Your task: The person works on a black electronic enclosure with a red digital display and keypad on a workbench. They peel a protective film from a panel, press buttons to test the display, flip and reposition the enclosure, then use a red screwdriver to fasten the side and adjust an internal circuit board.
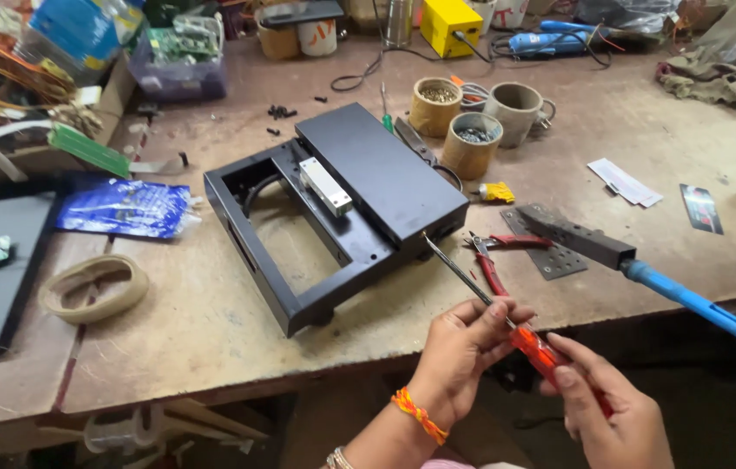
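My right hand (615, 412) grips the orange handle of a screwdriver (534, 346) near the bench's front edge. My left hand (463, 347), with an orange thread band on the wrist, pinches the metal shaft just ahead of the handle. The shaft's tip (427, 239) points up-left toward the near right corner of a black metal frame (333, 208). That frame lies flat on the wooden bench and has a silver rectangular block (326, 186) bolted across its middle bar.
Red-handled pliers (494, 256) and a perforated metal plate (552, 252) lie right of the frame. A blue-handled tool (689, 300) crosses the right side. Three round cups (472, 143) of small parts stand behind. A tape roll (94, 287) and a blue packet (125, 208) lie left.
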